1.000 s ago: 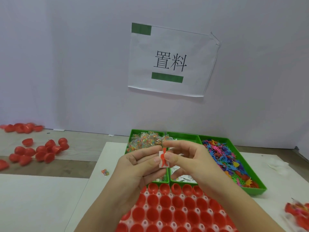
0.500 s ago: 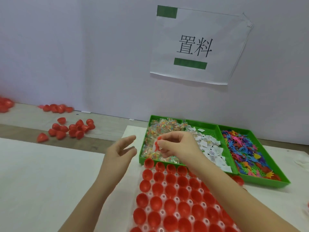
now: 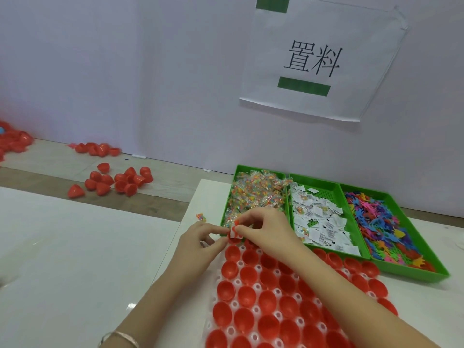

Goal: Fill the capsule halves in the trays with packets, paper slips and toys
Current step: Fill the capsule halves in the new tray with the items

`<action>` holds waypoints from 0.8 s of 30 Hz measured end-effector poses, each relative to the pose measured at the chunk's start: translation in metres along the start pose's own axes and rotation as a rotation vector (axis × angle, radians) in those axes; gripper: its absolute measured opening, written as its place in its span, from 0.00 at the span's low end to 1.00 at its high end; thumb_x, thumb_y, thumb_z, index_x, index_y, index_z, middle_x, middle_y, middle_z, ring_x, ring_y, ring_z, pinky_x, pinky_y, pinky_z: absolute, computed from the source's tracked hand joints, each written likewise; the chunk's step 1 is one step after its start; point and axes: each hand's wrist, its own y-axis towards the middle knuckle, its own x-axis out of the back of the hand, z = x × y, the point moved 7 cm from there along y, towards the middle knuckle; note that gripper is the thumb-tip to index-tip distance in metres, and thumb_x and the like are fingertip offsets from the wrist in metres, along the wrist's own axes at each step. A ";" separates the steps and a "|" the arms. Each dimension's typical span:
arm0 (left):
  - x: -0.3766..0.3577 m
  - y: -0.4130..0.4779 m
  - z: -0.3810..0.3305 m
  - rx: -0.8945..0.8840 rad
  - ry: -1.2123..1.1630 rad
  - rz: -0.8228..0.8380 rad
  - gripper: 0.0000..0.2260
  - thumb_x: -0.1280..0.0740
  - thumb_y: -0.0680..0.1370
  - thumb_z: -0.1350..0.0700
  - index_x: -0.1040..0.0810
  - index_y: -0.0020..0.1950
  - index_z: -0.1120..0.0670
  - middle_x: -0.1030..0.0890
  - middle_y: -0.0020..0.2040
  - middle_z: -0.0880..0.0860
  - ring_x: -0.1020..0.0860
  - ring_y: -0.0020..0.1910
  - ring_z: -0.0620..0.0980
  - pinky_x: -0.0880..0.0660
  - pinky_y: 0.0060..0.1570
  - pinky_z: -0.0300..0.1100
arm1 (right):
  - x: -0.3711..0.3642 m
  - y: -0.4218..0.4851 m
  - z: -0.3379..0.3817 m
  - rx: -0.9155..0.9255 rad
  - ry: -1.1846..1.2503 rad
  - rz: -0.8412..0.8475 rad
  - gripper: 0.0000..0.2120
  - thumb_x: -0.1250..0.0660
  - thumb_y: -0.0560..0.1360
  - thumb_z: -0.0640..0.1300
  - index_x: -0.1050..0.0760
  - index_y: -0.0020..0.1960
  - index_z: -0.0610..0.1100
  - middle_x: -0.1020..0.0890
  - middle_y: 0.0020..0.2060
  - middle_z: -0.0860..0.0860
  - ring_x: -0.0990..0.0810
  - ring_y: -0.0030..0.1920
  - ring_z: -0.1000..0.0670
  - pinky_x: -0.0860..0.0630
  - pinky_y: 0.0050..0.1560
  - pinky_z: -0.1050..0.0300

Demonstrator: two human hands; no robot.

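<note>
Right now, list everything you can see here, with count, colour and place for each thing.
bins: three, green, side by side, far right
packets: many, clear with coloured beads, left bin
stray packet: one, multicoloured, left of bins
paper slips: many, white, middle bin
toys: many, multicoloured, right bin
capsule halves: dozens, red, white tray in front
loose capsule halves: many, red, far left
sign: one, white, wall
left hand, right hand: together pinching one white slip
</note>
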 end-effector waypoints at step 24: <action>-0.011 -0.002 0.005 0.130 -0.033 0.023 0.07 0.24 0.70 0.54 0.17 0.45 0.44 0.16 0.42 0.41 0.20 0.42 0.52 0.21 0.46 0.46 | 0.037 0.018 -0.030 -0.063 0.006 -0.044 0.08 0.29 0.74 0.46 0.20 0.51 0.56 0.19 0.45 0.55 0.23 0.39 0.57 0.25 0.41 0.62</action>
